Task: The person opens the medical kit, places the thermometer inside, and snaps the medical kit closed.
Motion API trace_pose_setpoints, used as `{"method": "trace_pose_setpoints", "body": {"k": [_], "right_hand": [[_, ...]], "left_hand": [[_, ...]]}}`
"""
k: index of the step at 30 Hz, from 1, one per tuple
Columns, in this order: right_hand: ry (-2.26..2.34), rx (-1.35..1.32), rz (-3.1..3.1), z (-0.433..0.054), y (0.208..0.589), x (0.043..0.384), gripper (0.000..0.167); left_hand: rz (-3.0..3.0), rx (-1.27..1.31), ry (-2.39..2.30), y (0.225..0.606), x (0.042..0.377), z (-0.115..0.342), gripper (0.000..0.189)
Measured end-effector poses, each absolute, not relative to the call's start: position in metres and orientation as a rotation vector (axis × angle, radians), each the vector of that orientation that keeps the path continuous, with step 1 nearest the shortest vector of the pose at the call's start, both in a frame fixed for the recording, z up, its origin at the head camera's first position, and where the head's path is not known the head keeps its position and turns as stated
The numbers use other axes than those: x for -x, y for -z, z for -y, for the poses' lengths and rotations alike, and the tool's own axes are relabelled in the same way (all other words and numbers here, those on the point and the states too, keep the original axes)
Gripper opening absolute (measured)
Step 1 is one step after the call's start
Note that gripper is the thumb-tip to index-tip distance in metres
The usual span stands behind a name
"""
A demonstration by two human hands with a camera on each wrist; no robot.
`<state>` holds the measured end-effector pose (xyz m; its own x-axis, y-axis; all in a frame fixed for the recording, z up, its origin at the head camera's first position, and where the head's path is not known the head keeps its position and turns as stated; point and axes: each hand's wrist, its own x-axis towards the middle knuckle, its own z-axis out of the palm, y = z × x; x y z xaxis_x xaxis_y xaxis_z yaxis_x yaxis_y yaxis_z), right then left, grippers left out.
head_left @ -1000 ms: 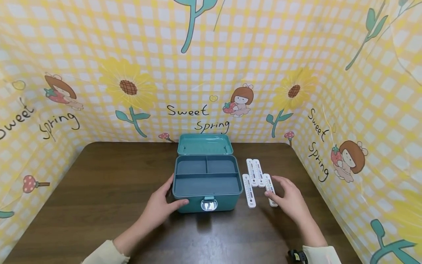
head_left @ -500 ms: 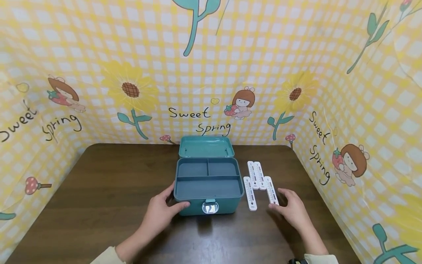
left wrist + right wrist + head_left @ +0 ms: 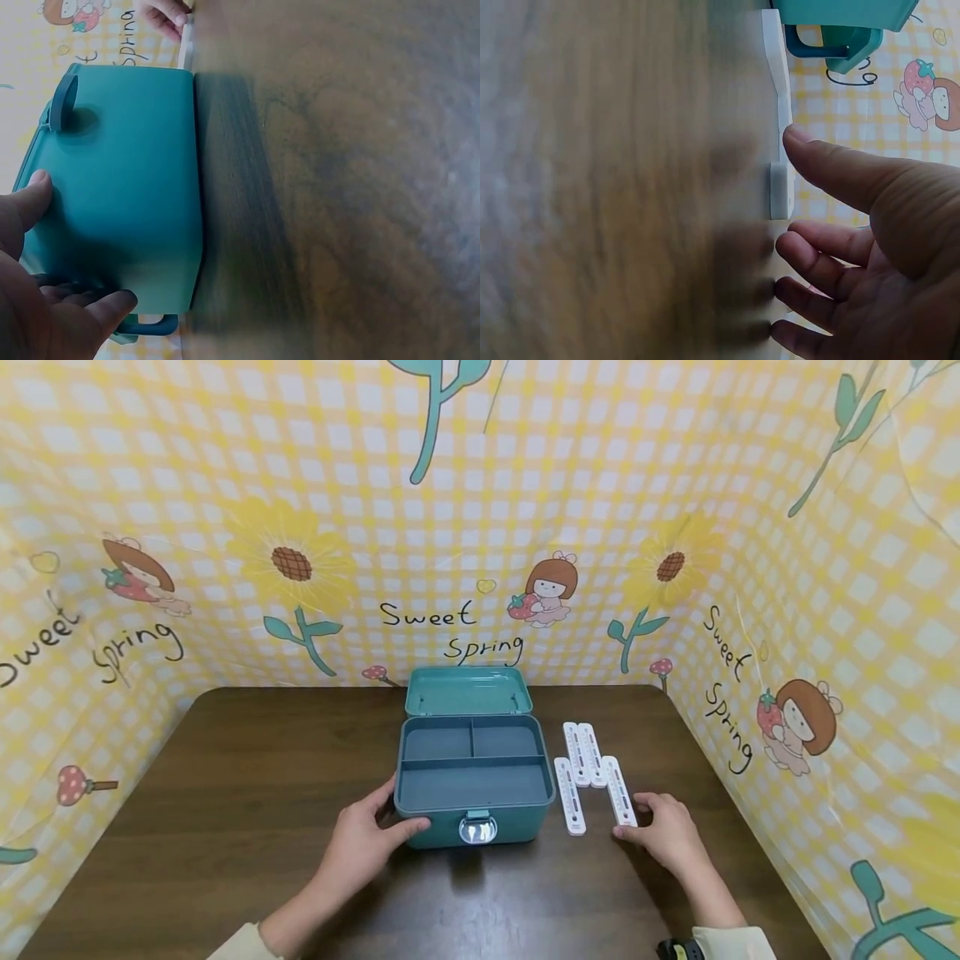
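Observation:
A teal lidded storage box (image 3: 442, 831) stands with its lid (image 3: 468, 689) tipped back, a grey divided tray (image 3: 472, 783) inside. My left hand (image 3: 358, 843) rests round its front left corner, thumb on the front, other fingers along the side. The left wrist view shows these fingers (image 3: 105, 309) fairly straight. Several white thermometers (image 3: 570, 797) lie right of the box. At the lower end of the rightmost thermometer (image 3: 619, 789) is my right hand (image 3: 671, 835), thumb and fingers spread around that end. In the right wrist view a gap shows between thumb (image 3: 832, 165) and fingers.
Brown wooden table (image 3: 262, 777) extends to the left and in front of the box. A yellow checked cloth (image 3: 360, 510) hangs close behind and along the sides. A clear latch (image 3: 477, 829) sits on the box front.
My right hand has shifted back towards me and slightly right, its thumb moving off the rightmost thermometer's face to its lower end. My left hand and the box stay put.

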<state>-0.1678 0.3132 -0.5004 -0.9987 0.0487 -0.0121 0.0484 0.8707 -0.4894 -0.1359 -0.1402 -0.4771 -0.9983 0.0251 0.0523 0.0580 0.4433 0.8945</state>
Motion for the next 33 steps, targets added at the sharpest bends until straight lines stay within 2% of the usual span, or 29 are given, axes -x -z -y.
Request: {"method": "trace_pose_setpoints", "body": {"k": [9,22,33], "right_hand": [[-0.678,0.112,3.022,-0.309,0.508,0.173,0.062],[-0.644,0.280,2.975,-0.309,0.509,0.164,0.037],[-0.924,0.487,2.850,-0.321,0.503,0.155,0.037]], "left_hand": [[2.638,0.063,1.638,0.477,0.134,0.144,0.094],[2.662,0.071,1.608,0.477,0.134,0.144,0.088],[2.665,0.048,1.622,0.476,0.135,0.143,0.085]]}}
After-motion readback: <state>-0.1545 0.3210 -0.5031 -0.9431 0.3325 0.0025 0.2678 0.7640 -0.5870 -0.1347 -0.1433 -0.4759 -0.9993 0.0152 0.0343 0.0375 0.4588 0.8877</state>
